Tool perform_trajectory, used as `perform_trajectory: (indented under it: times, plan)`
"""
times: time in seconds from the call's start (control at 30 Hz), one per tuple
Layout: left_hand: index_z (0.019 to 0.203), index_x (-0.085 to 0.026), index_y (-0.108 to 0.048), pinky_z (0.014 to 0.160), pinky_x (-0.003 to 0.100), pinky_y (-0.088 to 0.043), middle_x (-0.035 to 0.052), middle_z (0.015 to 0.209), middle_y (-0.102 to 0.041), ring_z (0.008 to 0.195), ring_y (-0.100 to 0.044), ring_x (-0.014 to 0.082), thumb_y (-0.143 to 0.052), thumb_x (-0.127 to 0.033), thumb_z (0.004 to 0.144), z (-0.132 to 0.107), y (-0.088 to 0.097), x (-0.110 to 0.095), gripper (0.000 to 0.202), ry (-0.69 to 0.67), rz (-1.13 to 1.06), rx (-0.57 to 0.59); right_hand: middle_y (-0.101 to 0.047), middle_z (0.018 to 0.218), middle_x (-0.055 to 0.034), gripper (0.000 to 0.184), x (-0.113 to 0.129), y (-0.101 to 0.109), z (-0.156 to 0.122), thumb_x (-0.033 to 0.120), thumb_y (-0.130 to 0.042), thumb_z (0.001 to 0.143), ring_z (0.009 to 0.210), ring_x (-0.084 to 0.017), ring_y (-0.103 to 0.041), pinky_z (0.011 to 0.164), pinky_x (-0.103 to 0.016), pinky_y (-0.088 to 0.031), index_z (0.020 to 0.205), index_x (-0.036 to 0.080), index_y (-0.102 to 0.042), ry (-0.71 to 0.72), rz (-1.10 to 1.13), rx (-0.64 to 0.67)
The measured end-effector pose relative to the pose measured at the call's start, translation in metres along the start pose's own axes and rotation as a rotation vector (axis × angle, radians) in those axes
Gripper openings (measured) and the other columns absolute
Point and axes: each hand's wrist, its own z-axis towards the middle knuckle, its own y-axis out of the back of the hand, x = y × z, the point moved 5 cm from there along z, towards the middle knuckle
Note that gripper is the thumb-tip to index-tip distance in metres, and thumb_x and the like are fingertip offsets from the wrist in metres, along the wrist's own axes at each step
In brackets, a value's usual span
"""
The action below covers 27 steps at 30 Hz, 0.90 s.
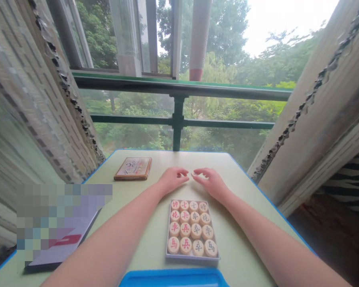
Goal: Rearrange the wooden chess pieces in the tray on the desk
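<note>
Beyond the box, my left hand (174, 179) rests over the table with its fingers loosely curved and the thumb apart from them. Facing it across a small gap is my right hand (212, 182), its thumb and fingers also apart. A tiny pale spot shows at the right fingertips; whether it is a nail or a small object I cannot tell. Nearer to me, between my forearms, lies a shallow open box (192, 258) holding rows of round Chinese chess pieces (185, 229). Red characters mark the left columns, dark ones the right columns.
A flat box lid (133, 168) with printed writing lies at the back left. Partly blurred out, a dark-edged flat item (68, 239) is at the left. A blue tray-like edge (173, 278) shows at the front. Curtains (305, 99) and a green railing (177, 115) border the table (242, 223).
</note>
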Motion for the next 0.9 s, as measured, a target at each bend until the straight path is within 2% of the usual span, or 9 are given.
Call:
perform_trajectory:
  times: [0.13,0.3,0.47,0.57,0.63,0.7,0.8,0.9]
  plan:
    - [0.092,-0.017,-0.071,0.074,0.027,-0.05,0.006,0.092,-0.071,0.079,-0.063,0.0177,-0.066,-0.039,0.07,-0.002,0.002,-0.008,0.032,-0.02,-0.041,-0.035,-0.069,0.085,-0.0061,0.029,0.005,-0.001,0.0,0.044,-0.059,0.076,0.079,-0.02,-0.06,0.071,-0.032,-0.045,0.087,0.018,-0.068,-0.086,0.08,0.016]
    - [0.089,-0.017,-0.073,0.071,0.026,-0.049,0.0053,0.087,-0.073,0.073,-0.063,0.0157,-0.063,-0.04,0.073,-0.007,0.002,-0.024,0.029,-0.068,-0.089,-0.056,-0.07,0.081,-0.0057,0.031,0.012,0.003,-0.001,0.046,-0.057,0.076,0.074,-0.018,-0.06,0.069,-0.03,-0.045,0.081,0.018,-0.069,-0.152,0.134,0.025]
    - [0.09,-0.015,-0.072,0.072,0.027,-0.049,0.0064,0.089,-0.073,0.075,-0.063,0.0166,-0.064,-0.04,0.073,-0.009,0.001,-0.028,0.031,-0.058,-0.16,-0.063,-0.071,0.083,-0.0066,0.038,0.013,0.006,-0.004,0.051,-0.057,0.075,0.078,-0.02,-0.062,0.071,-0.03,-0.045,0.084,0.017,-0.071,-0.195,0.242,0.041]
    - [0.093,-0.014,-0.072,0.074,0.027,-0.049,0.0073,0.091,-0.073,0.079,-0.064,0.0178,-0.063,-0.038,0.074,-0.009,0.001,-0.027,0.031,-0.054,-0.249,-0.074,-0.071,0.088,-0.007,0.041,0.014,0.007,-0.005,0.052,-0.051,0.078,0.084,-0.021,-0.062,0.075,-0.031,-0.045,0.086,0.016,-0.071,-0.19,0.348,0.024]
    - [0.095,-0.015,-0.071,0.077,0.028,-0.049,0.0067,0.094,-0.072,0.082,-0.064,0.0177,-0.061,-0.035,0.076,-0.009,0.0,-0.027,0.029,-0.078,-0.296,-0.069,-0.071,0.091,-0.0074,0.043,0.013,0.008,-0.006,0.051,-0.048,0.08,0.086,-0.021,-0.062,0.076,-0.032,-0.046,0.089,0.016,-0.071,-0.2,0.414,0.004]
    - [0.097,-0.016,-0.071,0.078,0.028,-0.049,0.0059,0.096,-0.072,0.084,-0.064,0.0176,-0.058,-0.032,0.078,-0.01,-0.001,-0.028,0.028,-0.099,-0.314,-0.06,-0.071,0.096,-0.0077,0.04,0.012,0.007,-0.007,0.049,-0.052,0.078,0.088,-0.021,-0.062,0.076,-0.033,-0.046,0.093,0.016,-0.07,-0.214,0.448,0.017]
    - [0.098,-0.016,-0.07,0.081,0.029,-0.048,0.0056,0.099,-0.071,0.087,-0.064,0.0179,-0.056,-0.029,0.08,-0.012,-0.001,-0.029,0.027,-0.105,-0.315,-0.055,-0.07,0.099,-0.0075,0.034,0.012,0.004,-0.008,0.042,-0.059,0.074,0.089,-0.02,-0.062,0.079,-0.034,-0.046,0.097,0.017,-0.068,-0.212,0.462,0.052]
    - [0.1,-0.016,-0.069,0.085,0.03,-0.047,0.0056,0.101,-0.071,0.09,-0.064,0.0184,-0.054,-0.027,0.081,-0.014,0.0,-0.03,0.028,-0.125,-0.293,-0.05,-0.07,0.098,-0.0071,0.032,0.012,0.002,-0.008,0.038,-0.059,0.074,0.088,-0.019,-0.061,0.082,-0.035,-0.046,0.097,0.018,-0.067,-0.193,0.439,0.025]
